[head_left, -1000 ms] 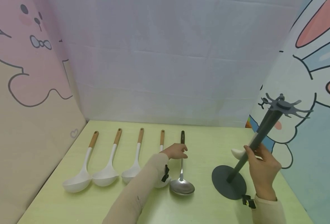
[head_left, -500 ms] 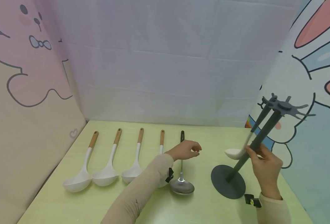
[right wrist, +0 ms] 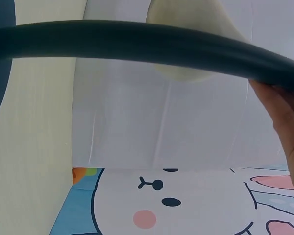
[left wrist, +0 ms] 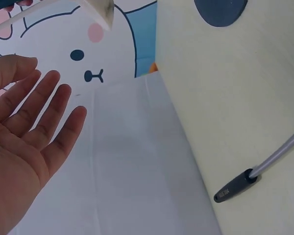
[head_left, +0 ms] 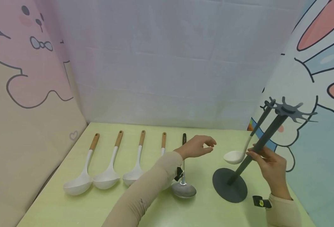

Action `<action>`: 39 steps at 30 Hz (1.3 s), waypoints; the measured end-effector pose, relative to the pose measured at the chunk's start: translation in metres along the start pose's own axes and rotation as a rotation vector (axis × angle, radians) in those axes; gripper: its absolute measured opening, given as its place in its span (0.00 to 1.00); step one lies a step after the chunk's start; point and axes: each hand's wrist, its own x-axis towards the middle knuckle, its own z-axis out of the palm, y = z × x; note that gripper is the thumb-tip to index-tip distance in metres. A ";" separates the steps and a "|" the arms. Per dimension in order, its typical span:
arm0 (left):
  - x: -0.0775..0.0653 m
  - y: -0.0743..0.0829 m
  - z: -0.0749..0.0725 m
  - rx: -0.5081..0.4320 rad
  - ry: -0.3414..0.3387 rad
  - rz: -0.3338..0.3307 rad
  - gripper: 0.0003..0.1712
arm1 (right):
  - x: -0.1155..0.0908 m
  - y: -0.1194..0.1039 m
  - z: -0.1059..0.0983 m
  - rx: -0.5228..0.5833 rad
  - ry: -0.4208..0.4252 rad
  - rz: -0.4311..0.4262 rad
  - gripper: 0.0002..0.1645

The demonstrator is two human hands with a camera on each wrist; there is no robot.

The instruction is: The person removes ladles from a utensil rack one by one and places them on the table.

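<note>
My right hand point(head_left: 272, 167) grips the pole of a dark grey utensil stand point(head_left: 269, 135) between thumb and fingers. The stand has a round base and a ring of hooks on top; its pole slants up to the right in the head view. From one hook hangs a white ladle point(head_left: 234, 157) with a grey handle. It shows behind the pole in the right wrist view, its bowl point(right wrist: 186, 14) partly covered. My left hand point(head_left: 196, 146), fingers loosely bent, holds nothing. It hovers over the handle of a metal ladle point(head_left: 184, 190), to the left of the hanging ladle.
On the pale green table point(head_left: 206, 208), several white ladles point(head_left: 79, 185) with wooden handles lie in a row to the left. My left arm partly covers the rightmost of these. A pale curtain point(head_left: 167, 78) closes the back, and cartoon-printed panels point(head_left: 325, 151) stand at both sides.
The stand's hook ring has turned, and the hanging white ladle has swung left, out from behind the pole. My left hand has moved right and up. My right hand keeps its grip on the pole.
</note>
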 end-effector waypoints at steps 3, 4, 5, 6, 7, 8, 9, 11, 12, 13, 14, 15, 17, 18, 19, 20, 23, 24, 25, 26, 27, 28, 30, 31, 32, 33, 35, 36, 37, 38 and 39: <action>0.003 0.007 -0.001 -0.036 0.023 0.014 0.17 | 0.001 0.004 -0.001 0.142 -0.050 -0.023 0.15; 0.004 0.010 -0.002 -0.047 0.031 0.019 0.17 | 0.002 0.005 -0.002 0.211 -0.064 -0.024 0.14; 0.006 0.014 -0.003 -0.057 0.040 0.023 0.18 | 0.002 0.006 -0.002 0.273 -0.076 -0.028 0.13; 0.007 0.017 -0.003 -0.067 0.049 0.024 0.18 | 0.003 0.006 -0.002 0.312 -0.087 -0.026 0.12; 0.008 0.021 -0.004 -0.075 0.058 0.024 0.19 | 0.004 0.006 -0.002 0.331 -0.095 -0.019 0.12; 0.010 0.024 -0.005 -0.082 0.067 0.024 0.20 | 0.004 0.007 -0.002 0.348 -0.101 -0.014 0.11; 0.012 0.028 -0.006 -0.086 0.078 0.025 0.20 | 0.005 0.007 -0.002 0.379 -0.107 -0.011 0.11; 0.016 0.035 -0.007 -0.089 0.100 0.032 0.22 | 0.006 0.008 -0.003 0.392 -0.119 -0.009 0.11; 0.018 0.038 -0.008 -0.090 0.112 0.036 0.23 | 0.006 0.008 -0.003 0.392 -0.123 -0.010 0.12; 0.020 0.041 -0.008 -0.091 0.124 0.039 0.24 | 0.007 0.008 -0.003 0.400 -0.129 -0.013 0.12; 0.022 0.045 -0.009 -0.096 0.137 0.044 0.25 | 0.007 0.009 -0.003 0.418 -0.135 -0.017 0.12; 0.024 0.048 -0.009 -0.101 0.148 0.050 0.26 | 0.008 0.010 -0.003 0.442 -0.141 -0.020 0.13; 0.028 0.054 -0.009 -0.118 0.165 0.058 0.27 | 0.008 0.011 -0.003 0.466 -0.153 -0.021 0.13; 0.030 0.057 -0.010 -0.129 0.170 0.067 0.28 | 0.009 0.011 -0.004 0.474 -0.158 -0.019 0.14; 0.032 0.060 -0.010 -0.136 0.171 0.073 0.28 | 0.009 0.012 -0.004 0.479 -0.163 -0.017 0.14; 0.034 0.063 -0.009 -0.142 0.171 0.081 0.29 | 0.009 0.012 -0.004 0.480 -0.166 -0.015 0.14; 0.039 0.071 -0.008 -0.156 0.162 0.099 0.30 | 0.009 0.013 -0.004 0.486 -0.169 -0.016 0.14; 0.041 0.073 -0.007 -0.163 0.159 0.104 0.30 | 0.009 0.014 -0.004 0.484 -0.169 -0.018 0.14; 0.043 0.075 -0.007 -0.170 0.155 0.104 0.30 | 0.009 0.014 -0.004 0.481 -0.169 -0.020 0.14; 0.044 0.077 -0.005 -0.181 0.152 0.106 0.30 | 0.010 0.014 -0.004 0.485 -0.168 -0.019 0.14; 0.046 0.079 -0.004 -0.191 0.146 0.104 0.30 | 0.010 0.014 -0.004 0.486 -0.168 -0.019 0.14; 0.047 0.080 -0.002 -0.199 0.140 0.104 0.29 | 0.010 0.014 -0.004 0.487 -0.168 -0.020 0.14; 0.050 0.082 0.001 -0.205 0.127 0.095 0.28 | 0.011 0.015 -0.004 0.497 -0.169 -0.018 0.14; 0.051 0.082 0.004 -0.205 0.121 0.091 0.27 | 0.011 0.015 -0.004 0.501 -0.168 -0.017 0.14; 0.052 0.082 0.006 -0.199 0.116 0.090 0.27 | 0.011 0.016 -0.004 0.504 -0.169 -0.016 0.15; 0.053 0.082 0.008 -0.183 0.114 0.090 0.26 | 0.011 0.016 -0.004 0.505 -0.169 -0.016 0.15; 0.055 0.082 0.011 -0.146 0.121 0.092 0.25 | 0.010 0.017 -0.004 0.518 -0.167 -0.014 0.15; 0.055 0.082 0.013 -0.127 0.125 0.095 0.24 | 0.010 0.017 -0.004 0.519 -0.163 -0.010 0.15; 0.056 0.082 0.014 -0.109 0.129 0.099 0.24 | 0.010 0.017 -0.004 0.521 -0.159 -0.006 0.15; 0.056 0.082 0.015 -0.095 0.131 0.102 0.23 | 0.010 0.017 -0.004 0.520 -0.155 -0.002 0.15; 0.056 0.081 0.015 -0.085 0.134 0.101 0.23 | 0.010 0.017 -0.004 0.519 -0.152 0.002 0.15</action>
